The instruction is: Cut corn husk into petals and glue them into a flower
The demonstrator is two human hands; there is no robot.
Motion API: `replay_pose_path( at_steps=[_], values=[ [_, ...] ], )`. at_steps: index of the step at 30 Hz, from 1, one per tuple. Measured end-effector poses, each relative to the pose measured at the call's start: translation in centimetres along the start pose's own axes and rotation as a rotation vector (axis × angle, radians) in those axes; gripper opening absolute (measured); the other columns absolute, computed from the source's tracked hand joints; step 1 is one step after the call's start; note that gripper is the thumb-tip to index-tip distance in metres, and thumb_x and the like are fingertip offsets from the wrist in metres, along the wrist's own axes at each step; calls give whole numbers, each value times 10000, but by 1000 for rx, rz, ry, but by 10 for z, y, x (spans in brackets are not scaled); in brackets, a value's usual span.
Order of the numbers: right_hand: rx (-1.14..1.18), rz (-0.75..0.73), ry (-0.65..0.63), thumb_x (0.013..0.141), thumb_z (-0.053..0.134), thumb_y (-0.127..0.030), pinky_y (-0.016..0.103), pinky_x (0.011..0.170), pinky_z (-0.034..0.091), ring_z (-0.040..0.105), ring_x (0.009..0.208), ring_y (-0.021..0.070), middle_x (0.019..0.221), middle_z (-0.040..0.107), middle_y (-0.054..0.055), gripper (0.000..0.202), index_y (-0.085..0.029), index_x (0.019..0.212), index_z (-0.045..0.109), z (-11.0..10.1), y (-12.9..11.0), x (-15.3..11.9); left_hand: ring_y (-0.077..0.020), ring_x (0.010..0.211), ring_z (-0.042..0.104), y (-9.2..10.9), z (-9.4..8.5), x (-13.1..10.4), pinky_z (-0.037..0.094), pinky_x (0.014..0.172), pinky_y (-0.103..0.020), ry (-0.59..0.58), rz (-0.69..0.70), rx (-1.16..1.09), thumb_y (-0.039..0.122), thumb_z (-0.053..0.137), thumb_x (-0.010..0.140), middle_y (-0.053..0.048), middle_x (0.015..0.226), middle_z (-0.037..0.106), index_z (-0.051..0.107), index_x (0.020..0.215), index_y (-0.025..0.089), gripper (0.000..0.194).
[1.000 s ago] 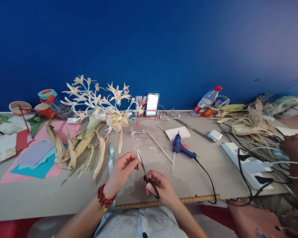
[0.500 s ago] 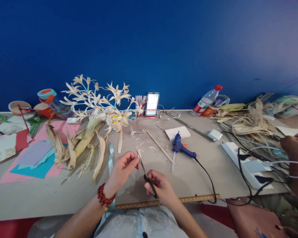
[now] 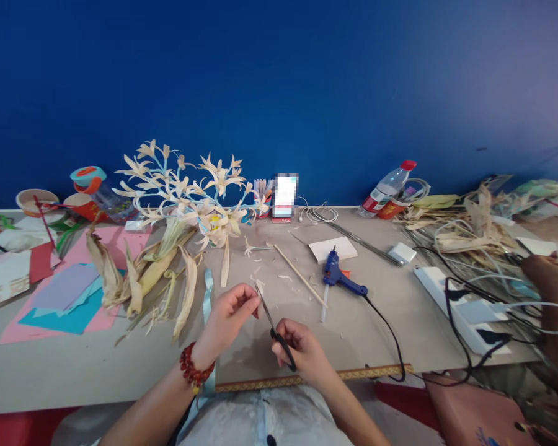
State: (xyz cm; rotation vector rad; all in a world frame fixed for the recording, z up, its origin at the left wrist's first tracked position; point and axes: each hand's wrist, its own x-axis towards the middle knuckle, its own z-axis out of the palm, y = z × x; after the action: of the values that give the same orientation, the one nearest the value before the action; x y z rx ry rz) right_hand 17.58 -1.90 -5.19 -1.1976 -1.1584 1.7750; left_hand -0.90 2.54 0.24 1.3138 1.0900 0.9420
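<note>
Head view: the left hand (image 3: pixel 233 311) pinches a pale sliver (image 3: pixel 259 291), apparently steadying it beside scissors (image 3: pixel 275 332) the right hand (image 3: pixel 303 350) curls around.

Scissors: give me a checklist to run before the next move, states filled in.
1. Scissors in the right hand: ok.
2. Left hand well away from the blades: not ok, its fingertips are right beside them.
3. Left hand's hold on a piece: cannot tell, too small.
4. Glue gun apart from both hands: ok.
5. Table free of pale scraps: not ok, several lie beyond the hands.
</note>
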Motion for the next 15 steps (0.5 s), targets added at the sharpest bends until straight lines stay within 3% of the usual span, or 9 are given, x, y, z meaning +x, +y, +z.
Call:
replay_pose_path(
  at_steps=[15],
  values=[
    [-32, -12, -37, 692, 808, -418, 197, 449, 281, 379, 426, 69, 482, 481, -89, 411, -205, 632, 462, -7, 1, 1, -129, 693, 507, -5, -13, 0, 384, 683, -254, -98, 2, 56, 330, 534, 933, 24, 700, 544, 548, 757, 181, 231]
  ],
)
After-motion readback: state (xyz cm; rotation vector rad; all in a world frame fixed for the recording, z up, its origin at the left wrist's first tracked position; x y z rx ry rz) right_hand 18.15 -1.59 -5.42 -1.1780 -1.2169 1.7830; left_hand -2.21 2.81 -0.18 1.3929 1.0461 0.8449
